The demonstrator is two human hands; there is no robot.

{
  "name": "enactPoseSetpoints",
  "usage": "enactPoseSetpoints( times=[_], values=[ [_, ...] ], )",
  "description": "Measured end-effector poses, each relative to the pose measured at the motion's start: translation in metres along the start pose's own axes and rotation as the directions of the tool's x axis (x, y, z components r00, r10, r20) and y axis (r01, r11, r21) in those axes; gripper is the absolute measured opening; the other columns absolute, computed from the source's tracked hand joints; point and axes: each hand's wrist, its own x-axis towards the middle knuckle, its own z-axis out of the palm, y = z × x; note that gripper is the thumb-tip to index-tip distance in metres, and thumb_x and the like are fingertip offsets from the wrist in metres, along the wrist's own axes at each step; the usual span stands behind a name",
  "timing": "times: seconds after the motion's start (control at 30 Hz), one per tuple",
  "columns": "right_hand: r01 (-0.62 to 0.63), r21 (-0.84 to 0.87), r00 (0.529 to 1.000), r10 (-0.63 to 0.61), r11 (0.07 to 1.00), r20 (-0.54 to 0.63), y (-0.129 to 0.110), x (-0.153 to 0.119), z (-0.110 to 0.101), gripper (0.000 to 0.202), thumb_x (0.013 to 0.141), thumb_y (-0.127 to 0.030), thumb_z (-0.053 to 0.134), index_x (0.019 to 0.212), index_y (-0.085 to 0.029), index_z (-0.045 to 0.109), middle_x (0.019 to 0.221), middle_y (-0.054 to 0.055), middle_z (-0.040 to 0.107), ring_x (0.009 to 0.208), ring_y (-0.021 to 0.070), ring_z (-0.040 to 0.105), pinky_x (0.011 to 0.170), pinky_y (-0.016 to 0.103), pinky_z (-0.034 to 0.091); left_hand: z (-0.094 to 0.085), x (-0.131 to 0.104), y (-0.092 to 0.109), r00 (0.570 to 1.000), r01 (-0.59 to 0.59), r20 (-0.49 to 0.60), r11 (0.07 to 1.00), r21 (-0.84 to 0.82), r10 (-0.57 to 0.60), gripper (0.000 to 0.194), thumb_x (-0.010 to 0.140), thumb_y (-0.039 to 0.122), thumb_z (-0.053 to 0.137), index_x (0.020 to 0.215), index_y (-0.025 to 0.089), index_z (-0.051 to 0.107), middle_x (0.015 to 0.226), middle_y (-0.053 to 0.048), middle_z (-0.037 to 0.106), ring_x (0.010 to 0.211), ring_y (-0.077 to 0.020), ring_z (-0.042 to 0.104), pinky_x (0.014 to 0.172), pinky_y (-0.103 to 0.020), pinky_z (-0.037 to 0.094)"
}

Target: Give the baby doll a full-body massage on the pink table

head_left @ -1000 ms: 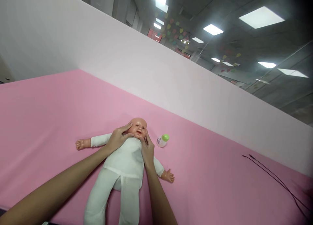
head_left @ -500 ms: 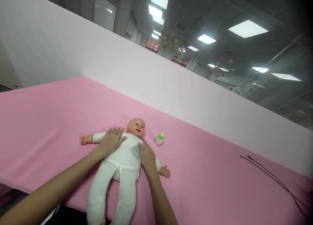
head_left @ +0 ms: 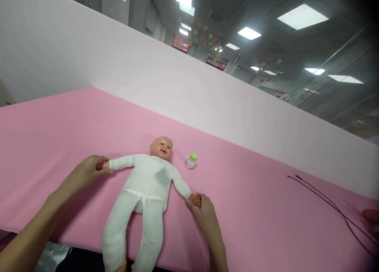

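Observation:
A baby doll [head_left: 149,175] with a white cloth body lies face up, its arms stretched out to both sides and its legs toward me. My left hand [head_left: 89,169] is closed around the doll's hand on the left side. On the other side my right hand [head_left: 205,211] grips the doll's other hand between thumb and fingers. A small bottle [head_left: 191,161] with a green cap is beside the doll's head, touched by neither hand.
The pink cloth [head_left: 245,201] covers the table under the doll. A pale partition [head_left: 177,90] rises along the far edge. Thin black cables [head_left: 328,203] lie at the right. At the right edge, a reddish blurred shape [head_left: 370,215] shows, which I cannot make out.
Both hands have moved outward from the doll's chest and shoulders along its arms and now hold its hands. The reddish shape has appeared at the right edge.

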Motion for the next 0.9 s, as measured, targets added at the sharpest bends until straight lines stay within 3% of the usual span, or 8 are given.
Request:
enactPoseSetpoints(
  times=[0.13, 0.33, 0.47, 0.6, 0.67, 0.77, 0.83, 0.9],
  values=[
    [-0.125, 0.271, 0.992, 0.112, 0.955, 0.064, -0.014, 0.000, 0.008, 0.034, 0.069, -0.046, 0.080, 0.085, -0.028, 0.057, 0.079, 0.000, 0.067, 0.067, 0.0243, 0.064, 0.058, 0.035, 0.050, 0.013, 0.004, 0.019, 0.988, 0.087, -0.092, 0.934, -0.346, -0.126, 0.049, 0.064, 0.055, 0.083, 0.102, 0.024, 0.074, 0.096, -0.003, 0.077, 0.088, -0.0270, 0.071, 0.074, -0.033, 0.054],
    [-0.078, 0.757, 0.972, 0.218, 0.649, -0.087, -0.043, 0.017, 0.024, 0.052, 0.077, -0.054, 0.078, 0.115, -0.021, 0.068, 0.099, 0.010, 0.075, 0.083, 0.0262, 0.072, 0.072, 0.039, 0.060, 0.041, 0.005, 0.060, 0.976, -0.064, -0.200, 0.768, -0.638, -0.085, 0.032, 0.079, 0.049, 0.081, 0.099, 0.025, 0.073, 0.104, -0.005, 0.076, 0.097, -0.0249, 0.072, 0.086, -0.036, 0.059],
    [0.295, 0.573, 0.956, -0.239, 0.765, -0.172, -0.075, 0.019, 0.031, 0.029, 0.085, -0.039, 0.079, 0.109, -0.024, 0.077, 0.115, 0.011, 0.076, 0.106, 0.0293, 0.069, 0.090, 0.043, 0.058, 0.052, -0.002, 0.072, 0.942, -0.325, -0.078, 0.834, -0.446, 0.325, 0.019, 0.091, 0.043, 0.071, 0.102, 0.028, 0.078, 0.107, -0.005, 0.079, 0.101, -0.0265, 0.073, 0.090, -0.038, 0.059],
    [0.694, 0.296, 0.670, -0.740, 0.656, 0.069, -0.094, 0.012, 0.040, 0.031, 0.100, -0.023, 0.060, 0.124, -0.033, 0.076, 0.113, 0.006, 0.078, 0.094, 0.0250, 0.066, 0.084, 0.041, 0.056, 0.064, -0.015, 0.064, 0.728, -0.626, 0.143, 0.735, -0.259, 0.670, 0.021, 0.098, 0.029, 0.061, 0.105, 0.030, 0.081, 0.111, -0.005, 0.080, 0.104, -0.0245, 0.074, 0.091, -0.038, 0.059],
    [0.734, 0.261, 0.621, -0.775, 0.627, 0.117, -0.096, 0.009, 0.043, 0.037, 0.103, -0.020, 0.054, 0.130, -0.035, 0.073, 0.114, 0.005, 0.078, 0.090, 0.0240, 0.064, 0.080, 0.040, 0.055, 0.068, -0.020, 0.061, 0.714, -0.644, 0.139, 0.722, -0.254, 0.686, 0.023, 0.098, 0.026, 0.060, 0.106, 0.030, 0.081, 0.113, -0.005, 0.080, 0.107, -0.0243, 0.074, 0.092, -0.038, 0.059],
    [0.612, 0.341, 0.749, -0.661, 0.714, 0.040, -0.088, 0.012, 0.042, 0.024, 0.097, -0.026, 0.067, 0.118, -0.031, 0.078, 0.113, 0.006, 0.078, 0.094, 0.0245, 0.065, 0.085, 0.040, 0.055, 0.066, -0.025, 0.062, 0.848, -0.477, 0.054, 0.803, -0.358, 0.528, 0.019, 0.096, 0.034, 0.065, 0.105, 0.030, 0.081, 0.114, -0.005, 0.079, 0.108, -0.0262, 0.072, 0.093, -0.039, 0.059],
    [0.367, 0.508, 0.923, -0.374, 0.779, -0.092, -0.076, 0.018, 0.041, 0.026, 0.090, -0.036, 0.076, 0.114, -0.027, 0.078, 0.107, 0.006, 0.077, 0.095, 0.0239, 0.067, 0.084, 0.038, 0.056, 0.059, -0.023, 0.062, 0.963, -0.259, -0.057, 0.836, -0.484, 0.265, 0.023, 0.092, 0.044, 0.072, 0.106, 0.027, 0.080, 0.113, -0.007, 0.078, 0.107, -0.0272, 0.072, 0.094, -0.039, 0.058],
    [0.072, 0.719, 0.991, 0.030, 0.691, -0.127, -0.063, 0.025, 0.041, 0.045, 0.087, -0.049, 0.077, 0.124, -0.023, 0.073, 0.099, 0.005, 0.075, 0.084, 0.0203, 0.068, 0.075, 0.033, 0.057, 0.053, -0.018, 0.058, 0.990, -0.054, -0.132, 0.766, -0.641, -0.041, 0.035, 0.085, 0.052, 0.078, 0.106, 0.023, 0.076, 0.110, -0.007, 0.077, 0.103, -0.0261, 0.072, 0.092, -0.036, 0.057]
  ],
)
